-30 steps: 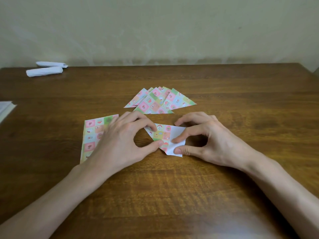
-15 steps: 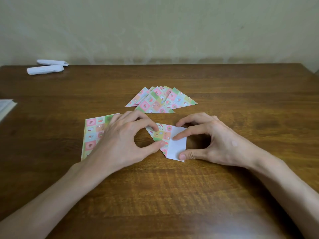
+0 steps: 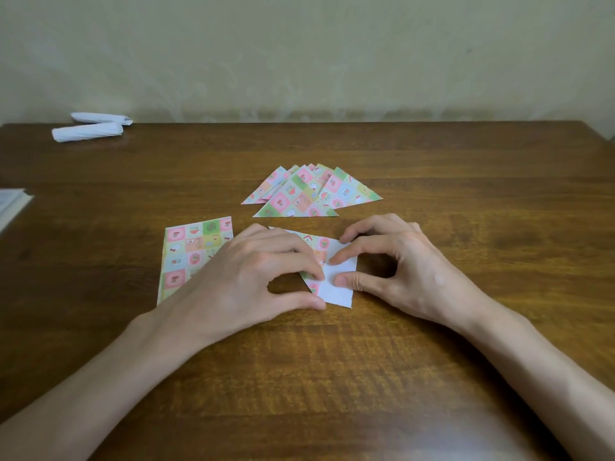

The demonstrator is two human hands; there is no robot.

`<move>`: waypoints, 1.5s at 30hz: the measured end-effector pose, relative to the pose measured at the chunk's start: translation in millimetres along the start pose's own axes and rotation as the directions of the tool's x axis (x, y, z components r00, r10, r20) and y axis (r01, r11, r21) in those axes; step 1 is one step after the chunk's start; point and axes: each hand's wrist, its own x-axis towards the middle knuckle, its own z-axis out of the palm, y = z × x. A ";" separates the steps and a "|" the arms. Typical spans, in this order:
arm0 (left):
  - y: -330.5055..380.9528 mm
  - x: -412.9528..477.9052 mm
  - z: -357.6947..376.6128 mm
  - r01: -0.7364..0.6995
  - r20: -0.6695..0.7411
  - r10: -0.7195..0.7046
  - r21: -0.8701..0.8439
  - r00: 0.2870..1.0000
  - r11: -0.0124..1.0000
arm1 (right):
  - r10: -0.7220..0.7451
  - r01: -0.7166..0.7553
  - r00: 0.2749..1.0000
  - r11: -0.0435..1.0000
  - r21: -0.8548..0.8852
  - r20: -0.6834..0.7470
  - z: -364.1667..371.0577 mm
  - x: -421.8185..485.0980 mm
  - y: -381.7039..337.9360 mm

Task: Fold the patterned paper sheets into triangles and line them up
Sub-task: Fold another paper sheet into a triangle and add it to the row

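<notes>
A patterned paper sheet [image 3: 340,292], partly folded with its white underside turned up, lies on the wooden table [image 3: 482,181] in front of me. My left hand [image 3: 246,277] holds its left part, with curled fingers on top and the thumb at the lower edge. My right hand [image 3: 409,271] pinches the white flap between index fingertip and thumb. Several folded patterned triangles [image 3: 306,197] lie fanned and overlapping just behind the hands. A flat stack of unfolded patterned sheets [image 3: 189,254] sits to the left, partly under my left hand.
Two white rolled papers [image 3: 88,131] lie at the table's far left corner. The edge of a pale book or pad [image 3: 13,204] shows at the left border. A plain wall stands behind the table.
The white flap has been folded further over the patterned side and shows larger. My right thumb moved from the flap's lower edge onto it. My left index finger slid down toward the fold.
</notes>
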 end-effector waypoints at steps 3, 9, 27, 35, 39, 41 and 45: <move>-0.3 0.2 2.4 -0.024 -0.018 0.024 0.032 1.000 0.999 | -0.009 0.009 1.000 1.000 -0.023 0.005 -0.8 -0.1 -0.2; -1.6 -1.0 3.0 0.008 -0.038 -0.009 -0.034 0.999 0.999 | -0.023 0.030 0.995 0.997 -0.075 0.096 -7.7 -1.4 0.5; 4.1 -2.9 -0.7 -0.065 -0.137 0.067 0.018 0.988 0.998 | 0.009 -0.010 1.000 0.997 0.080 0.010 -5.1 -1.0 -4.7; 6.1 -1.6 -2.1 -0.059 -0.139 0.058 -0.001 0.989 0.998 | -0.094 0.089 0.995 0.990 0.109 0.046 -12.0 -1.3 -2.6; 1.1 -2.2 -2.1 -0.032 -0.109 0.026 -0.057 0.994 0.998 | -0.072 0.060 0.992 0.992 0.113 0.104 -11.9 -3.0 -2.9; -3.1 -3.5 -5.0 -0.038 -0.080 0.034 -0.055 0.996 0.998 | -0.066 0.051 0.987 0.994 0.102 0.144 -12.7 -3.4 -2.3; -7.3 -6.9 -15.9 -0.022 0.019 0.024 -0.112 1.000 0.993 | -0.062 0.041 0.983 0.992 0.122 0.174 -15.0 -2.0 -2.5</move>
